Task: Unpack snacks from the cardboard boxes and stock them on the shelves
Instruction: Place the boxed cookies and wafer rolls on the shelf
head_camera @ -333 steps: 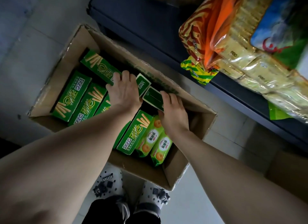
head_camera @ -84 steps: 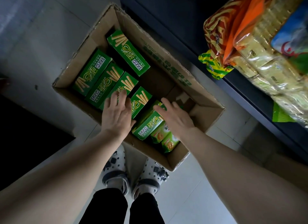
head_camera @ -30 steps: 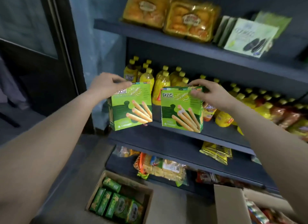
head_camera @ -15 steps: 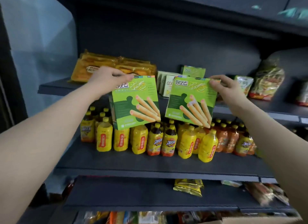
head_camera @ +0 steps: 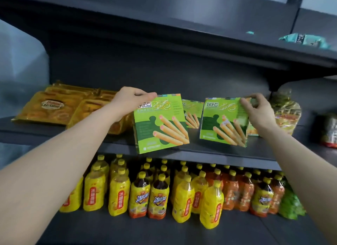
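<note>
My left hand point(head_camera: 130, 100) grips the top left corner of a green biscuit-stick box point(head_camera: 160, 122), held tilted over the front edge of the dark shelf point(head_camera: 209, 153). My right hand point(head_camera: 259, 109) grips the top right corner of a second green box point(head_camera: 223, 120), whose bottom sits at the shelf surface. Behind and between them stands another box of the same kind point(head_camera: 193, 113). The cardboard boxes are out of view.
Golden packs of cakes point(head_camera: 60, 106) lie on the same shelf to the left, and bagged snacks point(head_camera: 286, 115) stand to the right. Rows of yellow and orange drink bottles point(head_camera: 164, 193) fill the shelf below. A teal packet point(head_camera: 304, 40) lies on the shelf above.
Both hands have carried the green boxes up from the carton on the floor and forward to the cake shelf. The right box has come down onto the shelf; the left one hangs at its edge.
</note>
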The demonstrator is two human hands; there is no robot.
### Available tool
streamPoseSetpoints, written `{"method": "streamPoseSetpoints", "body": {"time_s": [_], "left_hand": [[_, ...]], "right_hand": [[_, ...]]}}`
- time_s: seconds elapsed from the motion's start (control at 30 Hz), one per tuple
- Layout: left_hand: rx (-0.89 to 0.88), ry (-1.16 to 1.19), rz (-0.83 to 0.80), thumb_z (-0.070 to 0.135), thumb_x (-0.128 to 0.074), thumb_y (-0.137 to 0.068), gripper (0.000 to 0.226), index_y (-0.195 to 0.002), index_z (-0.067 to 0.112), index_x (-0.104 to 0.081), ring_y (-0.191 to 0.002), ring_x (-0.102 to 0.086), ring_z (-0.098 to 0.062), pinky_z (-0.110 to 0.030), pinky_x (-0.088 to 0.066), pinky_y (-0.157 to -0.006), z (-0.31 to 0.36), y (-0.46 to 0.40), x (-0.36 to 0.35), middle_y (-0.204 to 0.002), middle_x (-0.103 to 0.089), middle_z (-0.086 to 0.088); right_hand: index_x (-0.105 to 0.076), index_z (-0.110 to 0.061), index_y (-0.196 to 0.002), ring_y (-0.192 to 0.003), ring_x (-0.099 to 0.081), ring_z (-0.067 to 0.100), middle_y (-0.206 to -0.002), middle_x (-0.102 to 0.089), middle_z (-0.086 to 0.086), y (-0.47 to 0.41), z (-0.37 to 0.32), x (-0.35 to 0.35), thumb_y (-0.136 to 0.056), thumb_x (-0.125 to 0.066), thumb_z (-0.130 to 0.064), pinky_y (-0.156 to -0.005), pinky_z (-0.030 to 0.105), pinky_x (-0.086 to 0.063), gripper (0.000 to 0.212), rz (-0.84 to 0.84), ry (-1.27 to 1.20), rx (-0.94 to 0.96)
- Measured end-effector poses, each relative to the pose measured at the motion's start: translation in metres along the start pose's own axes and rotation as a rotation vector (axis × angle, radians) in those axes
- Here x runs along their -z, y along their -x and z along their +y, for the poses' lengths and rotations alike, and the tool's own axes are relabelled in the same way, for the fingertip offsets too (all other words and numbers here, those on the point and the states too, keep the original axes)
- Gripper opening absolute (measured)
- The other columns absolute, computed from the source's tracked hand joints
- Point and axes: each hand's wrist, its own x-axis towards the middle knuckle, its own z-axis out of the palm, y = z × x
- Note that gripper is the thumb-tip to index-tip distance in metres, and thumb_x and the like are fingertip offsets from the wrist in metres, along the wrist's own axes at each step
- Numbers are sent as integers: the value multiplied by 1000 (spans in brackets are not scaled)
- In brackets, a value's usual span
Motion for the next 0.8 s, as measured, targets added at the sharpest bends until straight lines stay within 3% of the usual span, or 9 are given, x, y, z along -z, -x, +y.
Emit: {"method": "streamPoseSetpoints", "body": {"time_s": [0.1,0.2,0.33,0.43,0.53,0.6,0.7,0.8], "left_hand": [[27,-3,16,69,-66,-77,31,-84,39,-73,-83,-60,6,-17,-38,-66,1,-17,-14,-75,-65,38],[58,25,23,74,-69,-67,45,-89,35,-78,-84,-69,0,-20,-45,-71,-1,-27,-19,-86,-73,25],[80,38,-24,80,-68,-57,55,-93,40,-78,-86,-70,2,-27,-48,-80,-5,-33,-20,-94,-76,17],[84,49,-43,78,-68,-61,51,-95,41,-78,-91,-72,-3,-33,-49,-89,-8,-35,-20,-97,-76,13],[81,61,-37,76,-68,-63,48,-94,40,-78,-90,-72,-4,-31,-50,-84,-7,-35,-21,-97,-76,12],[73,54,-52,77,-67,-64,48,-94,42,-77,-89,-72,-3,-30,-48,-82,-6,-33,-22,-97,-76,12],[66,47,-76,78,-66,-64,45,-93,45,-76,-89,-71,-1,-30,-48,-82,-3,-27,-25,-96,-76,14],[59,22,-91,76,-65,-65,40,-91,48,-75,-88,-69,4,-27,-47,-79,3,-19,-31,-95,-75,18]], "right_hand": [[-59,-28,-110,-82,-59,22,-97,-63,-1,-26,28,-37,-94,-62,-46,-72,33,-46,24,-107,-73,-6],[-60,-32,-106,-73,-58,15,-89,-60,-6,-53,51,-79,-94,-64,-42,-60,27,-44,16,-208,-164,-20],[-63,-27,-111,-86,-60,22,-105,-65,6,-92,65,-131,-96,-65,-29,-78,37,-51,15,-337,-227,-45],[-66,-25,-111,-93,-61,21,-115,-68,10,-108,65,-156,-96,-62,-18,-79,29,-46,17,-375,-157,-53],[-66,-17,-128,-121,-56,29,-137,-57,15,-108,61,-168,-91,-50,5,-99,30,-45,47,-413,7,-20],[-61,-16,-136,-131,-46,35,-145,-44,20,-98,52,-168,-89,-42,11,-110,31,-36,57,-384,55,-28],[-59,-14,-135,-126,-47,41,-141,-43,22,-78,34,-159,-93,-46,7,-106,37,-39,50,-306,93,97],[-66,-16,-126,-114,-57,29,-125,-61,12,-55,8,-139,-97,-49,-4,-93,30,-42,36,-278,-8,243]]}}
